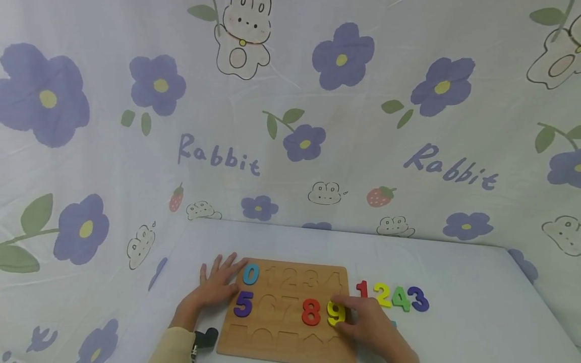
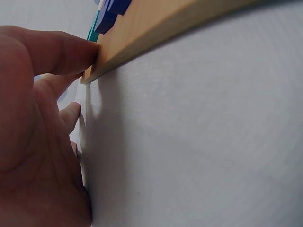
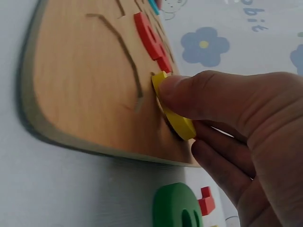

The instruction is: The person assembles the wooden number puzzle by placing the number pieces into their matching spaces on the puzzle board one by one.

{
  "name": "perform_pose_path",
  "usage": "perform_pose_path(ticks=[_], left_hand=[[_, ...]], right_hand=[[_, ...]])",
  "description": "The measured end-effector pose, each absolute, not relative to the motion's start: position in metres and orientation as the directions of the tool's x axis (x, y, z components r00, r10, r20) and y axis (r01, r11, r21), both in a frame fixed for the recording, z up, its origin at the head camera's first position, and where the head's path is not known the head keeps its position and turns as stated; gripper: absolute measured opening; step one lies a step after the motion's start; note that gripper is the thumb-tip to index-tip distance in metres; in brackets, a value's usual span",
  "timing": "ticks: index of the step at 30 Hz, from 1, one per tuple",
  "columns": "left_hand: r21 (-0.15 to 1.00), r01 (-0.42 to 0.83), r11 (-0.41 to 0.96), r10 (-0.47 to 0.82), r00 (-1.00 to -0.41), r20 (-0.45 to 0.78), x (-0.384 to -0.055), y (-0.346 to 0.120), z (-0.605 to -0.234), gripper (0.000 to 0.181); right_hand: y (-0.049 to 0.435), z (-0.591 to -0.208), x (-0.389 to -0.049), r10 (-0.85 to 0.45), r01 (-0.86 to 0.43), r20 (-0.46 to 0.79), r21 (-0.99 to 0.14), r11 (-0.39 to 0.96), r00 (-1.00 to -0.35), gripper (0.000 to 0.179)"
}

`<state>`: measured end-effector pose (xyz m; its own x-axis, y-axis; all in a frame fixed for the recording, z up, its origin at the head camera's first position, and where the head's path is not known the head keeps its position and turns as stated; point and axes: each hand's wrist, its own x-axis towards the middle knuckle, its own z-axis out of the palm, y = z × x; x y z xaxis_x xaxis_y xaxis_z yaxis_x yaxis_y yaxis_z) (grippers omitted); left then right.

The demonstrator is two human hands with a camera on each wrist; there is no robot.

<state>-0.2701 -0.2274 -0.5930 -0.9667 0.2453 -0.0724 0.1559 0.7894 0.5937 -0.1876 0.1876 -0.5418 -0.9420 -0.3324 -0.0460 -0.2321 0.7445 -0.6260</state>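
the yellow 9 (image 3: 177, 122), edge-pinched in the right hand's (image 1: 372, 322) grip at the right side of the wooden board (image 1: 272, 350), looks light, rigid and smooth, best held by its rim, while the left hand (image 1: 215, 286), released, touches the board's left edge.

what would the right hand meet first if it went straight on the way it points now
Probably the red 8, just past the yellow 9 that the right hand pinches; height is hard to judge, so it might pass above.
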Motion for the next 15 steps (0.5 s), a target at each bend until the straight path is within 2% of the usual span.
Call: perform_pose_path(ticks=[10,15], left_hand=[[0.596,0.158,0.787,0.254,-0.964,-0.081,-0.265,-0.227,-0.583,0.074],[0.607,0.164,0.778,0.263,-0.962,-0.077,-0.263,-0.226,-0.58,0.075]], right_hand=[[0.181,-0.547,-0.188,-0.323,-0.225,-0.065,-0.587,0.778,-0.944,0.053],[0.184,-0.542,-0.186,-0.32,-0.253,-0.015,-0.578,0.776,-0.947,0.051]])
